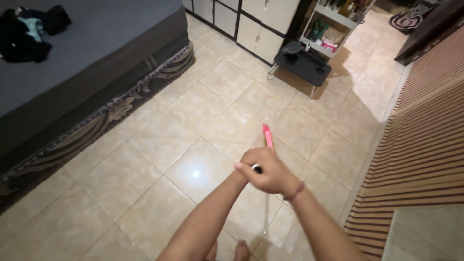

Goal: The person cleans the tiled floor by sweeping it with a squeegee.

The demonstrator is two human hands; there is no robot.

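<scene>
Over the tiled floor [159,145], both hands clasp a pink stick.
Right hand [270,174] is closed round the pink stick's [267,136] lower end, w/ a bracelet [295,192] at the wrist; the stick pokes up and away from the fist. Left hand [244,166] is mostly hidden behind the right; its grip can't be told. Bed [96,53] w/ dark clothes [26,31] sits at the floor's left edge, small black table [302,65] at the far edge, striped mat [420,145] on the right.
</scene>
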